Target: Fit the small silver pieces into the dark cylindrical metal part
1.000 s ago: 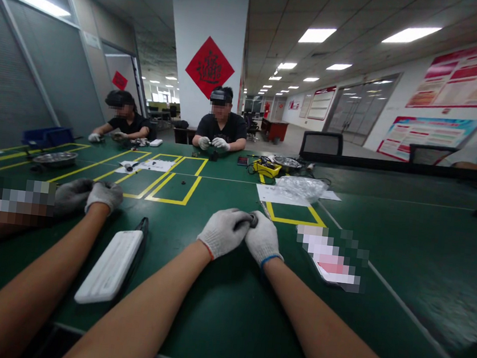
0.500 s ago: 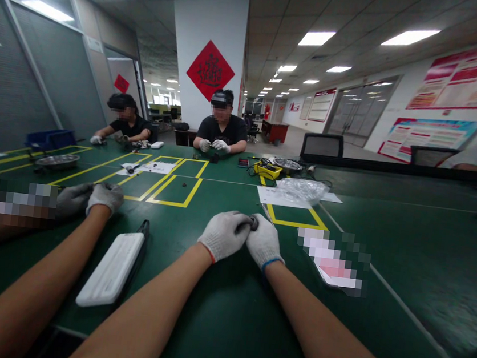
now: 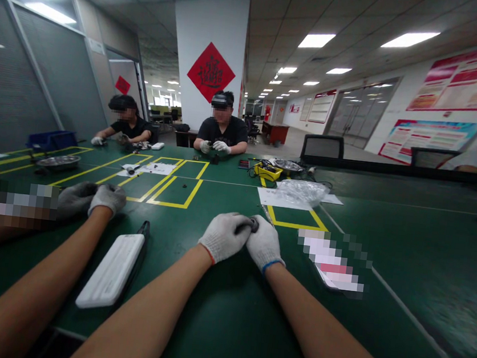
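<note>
both gloved hands meet at the middle of the green counter [image 3: 223,315], resting on it. the left hand [image 3: 224,236] and the right hand [image 3: 264,243] press together around a small dark part [image 3: 253,224], which sits between them at the top of the grip, just above the counter. the fingers of each hand are curled closed on that part (only a dark rounded bit of it shows, so its shape cannot be told).

to the left, a white ribbed block [image 3: 111,270] lies flat on the counter with a black strip along its far edge, well apart from the hands. further left, a co-worker's gloved hand [image 3: 108,197] rests closed on the counter next to a second, greyer glove. to the right of the hands lies a flat blurred card [image 3: 332,263], and just beyond it a yellow taped square [image 3: 296,217]. farther off are a clear plastic bag [image 3: 301,189] on white paper and a yellow tool [image 3: 267,171]. two more people sit at the far side of the counter, both in white gloves.
</note>
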{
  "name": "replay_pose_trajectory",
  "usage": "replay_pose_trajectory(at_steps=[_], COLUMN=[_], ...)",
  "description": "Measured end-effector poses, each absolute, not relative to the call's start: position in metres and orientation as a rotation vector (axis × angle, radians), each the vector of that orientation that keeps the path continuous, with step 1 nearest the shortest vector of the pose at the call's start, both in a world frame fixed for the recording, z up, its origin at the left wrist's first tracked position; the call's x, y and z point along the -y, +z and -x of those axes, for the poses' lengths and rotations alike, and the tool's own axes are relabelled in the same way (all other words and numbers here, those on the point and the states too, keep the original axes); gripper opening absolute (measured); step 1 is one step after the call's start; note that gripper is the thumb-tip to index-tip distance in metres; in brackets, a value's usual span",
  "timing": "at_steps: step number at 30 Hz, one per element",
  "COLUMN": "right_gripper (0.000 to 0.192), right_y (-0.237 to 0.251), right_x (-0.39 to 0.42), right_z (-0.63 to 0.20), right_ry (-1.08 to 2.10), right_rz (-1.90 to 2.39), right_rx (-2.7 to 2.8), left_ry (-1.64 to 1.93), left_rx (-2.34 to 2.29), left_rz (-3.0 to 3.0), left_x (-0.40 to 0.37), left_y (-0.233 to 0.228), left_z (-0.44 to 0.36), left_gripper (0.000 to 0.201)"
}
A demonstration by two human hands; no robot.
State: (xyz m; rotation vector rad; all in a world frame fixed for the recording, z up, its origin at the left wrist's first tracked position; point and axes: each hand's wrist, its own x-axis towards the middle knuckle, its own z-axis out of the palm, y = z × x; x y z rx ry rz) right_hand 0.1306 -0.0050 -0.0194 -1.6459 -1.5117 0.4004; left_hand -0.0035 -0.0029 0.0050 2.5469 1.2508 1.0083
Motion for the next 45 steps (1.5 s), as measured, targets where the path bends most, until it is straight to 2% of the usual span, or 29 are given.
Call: replay_pose_trajectory(at_steps=[12, 23, 45], right_gripper=[0.008, 0.008, 0.008], right_y=[-0.0237, -0.0214, -0.0275], right_x=[0.0025, 0.0034, -0.0002], right_z=[-0.1311, -0.1314, -0.1321], right_ry=[0.384, 0.410, 0.385], right_rz=[1.662, 1.654, 1.626], right_rx=[1.517, 1.518, 1.512], left_ry=[0.944, 1.046, 0.900], left_rx=[-1.355, -1.199, -1.349], left_rz=[-2.574, -2.488, -2.555], left_x=[0.0050, 0.0018, 0.0042], left_y=[0.0081, 0.0050, 0.0093], left_z=[0.0023, 0.0034, 0.0020], left_gripper=[0.021, 0.021, 0.023])
